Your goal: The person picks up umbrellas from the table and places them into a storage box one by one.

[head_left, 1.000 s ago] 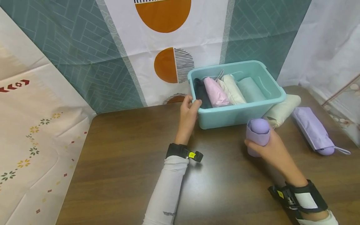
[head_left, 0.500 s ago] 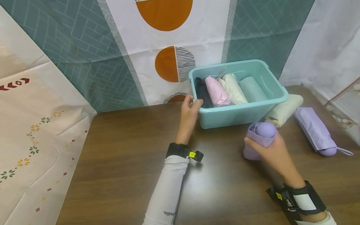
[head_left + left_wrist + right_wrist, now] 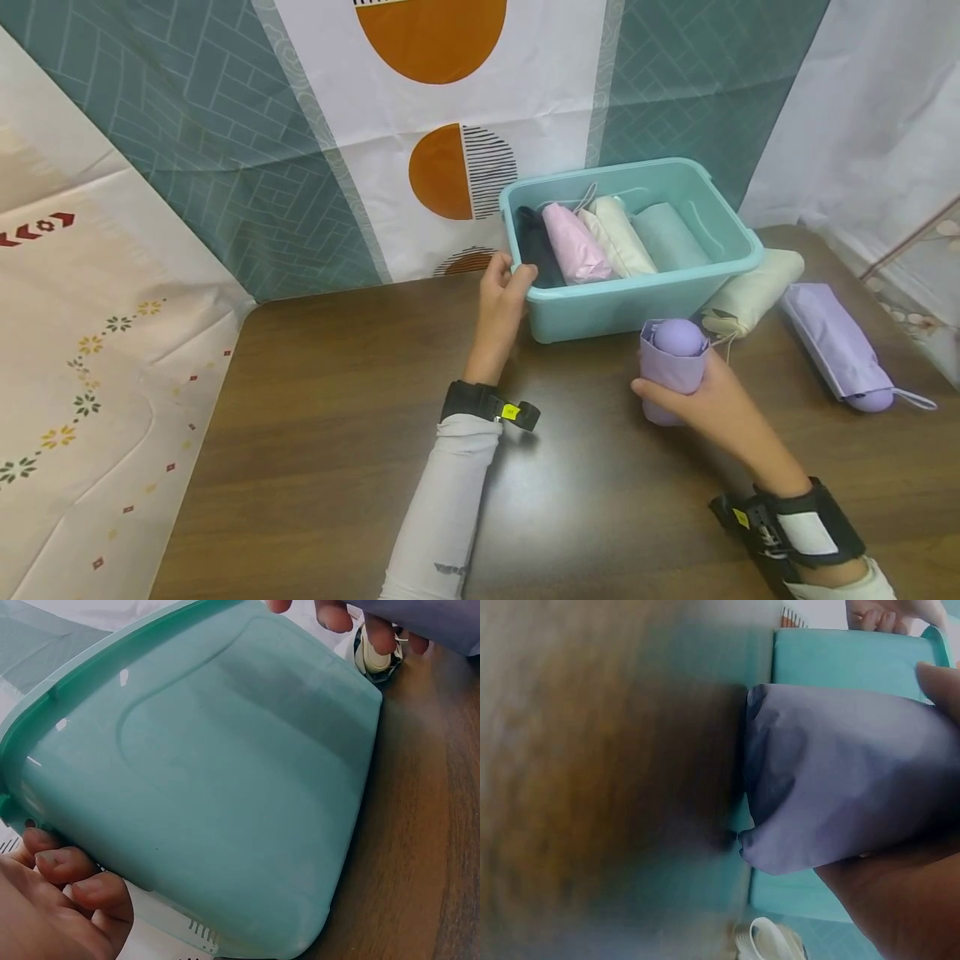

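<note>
My left hand (image 3: 501,312) holds the near left corner of the teal plastic bin (image 3: 592,317) by its rim, thumb on top. In the left wrist view its curled fingers (image 3: 94,892) meet the rim. My right hand (image 3: 720,408) grips a folded purple umbrella (image 3: 672,367) upright in front of the bin, its round handle end up. The umbrella's lower end shows in the right wrist view, close to the wooden table (image 3: 570,795). Inside the bin lie a black umbrella (image 3: 538,250), a pink one (image 3: 576,246), a cream one (image 3: 622,237) and a pale teal one (image 3: 670,237), side by side.
A pale green folded umbrella (image 3: 753,292) lies against the bin's right side. Farther right a second purple umbrella (image 3: 836,346) lies with its strap loop toward the near side. Patterned cloth (image 3: 480,92) hangs behind the table.
My right hand has tilted the purple umbrella, brought it back more upright, and shifted it slightly left overall. My left hand has stayed on the bin's corner.
</note>
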Demonstrator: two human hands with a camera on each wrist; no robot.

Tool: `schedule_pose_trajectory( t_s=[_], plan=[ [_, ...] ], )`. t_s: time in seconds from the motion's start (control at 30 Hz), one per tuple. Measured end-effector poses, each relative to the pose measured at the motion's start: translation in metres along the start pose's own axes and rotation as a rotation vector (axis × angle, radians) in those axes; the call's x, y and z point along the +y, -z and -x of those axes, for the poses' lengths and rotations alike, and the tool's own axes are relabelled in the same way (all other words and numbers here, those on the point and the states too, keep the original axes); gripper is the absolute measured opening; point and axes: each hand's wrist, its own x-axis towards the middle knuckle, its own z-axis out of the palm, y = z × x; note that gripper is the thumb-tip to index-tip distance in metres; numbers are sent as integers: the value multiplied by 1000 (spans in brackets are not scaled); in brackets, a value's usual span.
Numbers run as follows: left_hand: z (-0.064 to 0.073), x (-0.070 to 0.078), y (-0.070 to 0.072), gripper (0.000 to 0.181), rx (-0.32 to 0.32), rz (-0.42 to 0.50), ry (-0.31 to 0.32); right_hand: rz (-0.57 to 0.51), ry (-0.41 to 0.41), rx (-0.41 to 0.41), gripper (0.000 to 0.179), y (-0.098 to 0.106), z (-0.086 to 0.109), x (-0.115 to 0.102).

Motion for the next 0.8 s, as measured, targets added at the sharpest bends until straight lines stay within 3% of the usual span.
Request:
schedule_pose_trajectory(
  t_s=[0.17,0.63,0.8],
  plan=[
    [0,-1,1,22,3,-2,6,21,13,30,67,-1,0,0],
    [0,-2,0,22,-4,5,-3,34,-110,162,57,10,6,-10],
    [0,-2,0,22,-6,-5,2,-1,-86,233,50,18,5,-13]
  ],
)
